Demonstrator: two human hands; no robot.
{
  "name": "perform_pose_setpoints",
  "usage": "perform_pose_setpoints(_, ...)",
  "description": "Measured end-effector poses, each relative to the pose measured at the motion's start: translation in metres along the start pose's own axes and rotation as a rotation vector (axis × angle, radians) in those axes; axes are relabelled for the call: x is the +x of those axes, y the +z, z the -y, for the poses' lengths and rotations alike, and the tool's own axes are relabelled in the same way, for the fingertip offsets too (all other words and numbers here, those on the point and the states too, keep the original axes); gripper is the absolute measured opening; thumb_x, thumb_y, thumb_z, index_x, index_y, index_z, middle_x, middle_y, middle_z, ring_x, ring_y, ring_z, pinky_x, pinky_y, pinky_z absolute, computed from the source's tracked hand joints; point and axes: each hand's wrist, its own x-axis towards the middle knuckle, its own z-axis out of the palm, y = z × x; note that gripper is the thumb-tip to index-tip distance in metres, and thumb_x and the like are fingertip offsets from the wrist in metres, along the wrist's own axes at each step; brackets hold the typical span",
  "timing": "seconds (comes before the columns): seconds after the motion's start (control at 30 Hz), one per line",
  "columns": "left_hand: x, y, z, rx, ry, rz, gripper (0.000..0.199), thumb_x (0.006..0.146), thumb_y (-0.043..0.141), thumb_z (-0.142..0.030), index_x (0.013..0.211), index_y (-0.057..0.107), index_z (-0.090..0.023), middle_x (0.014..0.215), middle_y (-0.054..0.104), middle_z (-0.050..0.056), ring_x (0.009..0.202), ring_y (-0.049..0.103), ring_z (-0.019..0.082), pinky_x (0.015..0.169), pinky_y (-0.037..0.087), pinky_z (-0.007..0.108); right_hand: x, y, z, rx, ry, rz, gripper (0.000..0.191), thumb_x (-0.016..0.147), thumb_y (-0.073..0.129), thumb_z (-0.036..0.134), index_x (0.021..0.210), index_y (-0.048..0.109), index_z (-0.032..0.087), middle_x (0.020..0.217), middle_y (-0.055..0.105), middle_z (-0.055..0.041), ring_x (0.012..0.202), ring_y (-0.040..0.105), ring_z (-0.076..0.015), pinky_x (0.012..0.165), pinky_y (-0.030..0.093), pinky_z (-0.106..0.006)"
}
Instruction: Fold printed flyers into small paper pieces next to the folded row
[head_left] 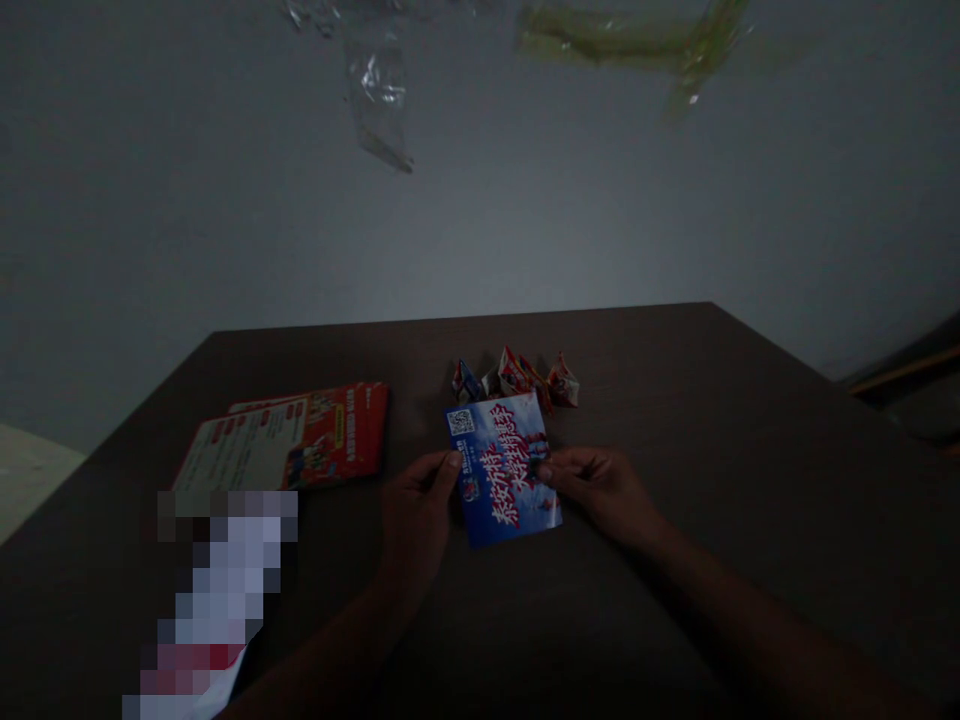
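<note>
A blue printed flyer [510, 510] with a QR code and large white-and-red characters is held up over the table, slightly tilted. My left hand [420, 510] pinches its left edge, thumb on top. At the opposite edge, my right hand [600, 485] grips it between thumb and fingers. Just behind the flyer stand several small folded paper pieces [514, 372], red, blue and white, their lower parts partly hidden by it. To the left lies a stack of red and white leaflets [345, 435].
The dark brown table [735, 400] reaches back to a grey wall [480, 220]. Clear tape [379, 90] and yellowish tape [615, 35] cling to the wall. A pixelated patch [225, 580] covers something white at the lower left.
</note>
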Motion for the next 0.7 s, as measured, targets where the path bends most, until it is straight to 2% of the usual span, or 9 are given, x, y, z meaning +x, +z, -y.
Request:
perform_pose_setpoints(0.23, -0.001, 0.001, -0.003, 0.003, -0.015, -0.011, 0.029, 0.07, 0.067, -0.041, 0.079, 0.07, -0.014, 0.068, 0.066, 0.002, 0.061, 0.057, 0.014, 0.055, 0.044, 0.023, 0.002, 0.001, 0.0, -0.001, 0.006, -0.022, 0.02, 0.064, 0.077, 0.035, 0.07, 0.072, 0.016, 0.062, 0.068, -0.0013, 0.053, 0.057, -0.0106, 0.054, 0.044, -0.024)
perform_pose_setpoints(0.53, 0.005, -0.001, 0.01, -0.075, -0.008, -0.019, 0.03, 0.069, 0.068, -0.043, 0.079, 0.07, -0.015, 0.069, 0.066, 0.002, 0.061, 0.056, 0.013, 0.055, 0.044, 0.023, 0.002, -0.003, -0.006, 0.0, 0.022, 0.032, 0.02, 0.067, 0.075, 0.033, 0.078, 0.072, 0.016, 0.071, 0.07, -0.0032, 0.06, 0.059, -0.0113, 0.06, 0.045, -0.026)
perform_pose_setpoints(0.7, 0.005, -0.001, 0.008, -0.107, -0.024, -0.03, 0.03, 0.068, 0.069, -0.043, 0.078, 0.071, -0.015, 0.067, 0.065, 0.001, 0.059, 0.055, 0.012, 0.054, 0.044, 0.022, 0.002, -0.003, -0.006, -0.002, 0.054, 0.042, 0.022, 0.068, 0.075, 0.034, 0.081, 0.072, 0.016, 0.072, 0.07, -0.0035, 0.06, 0.059, -0.0114, 0.056, 0.044, -0.024)
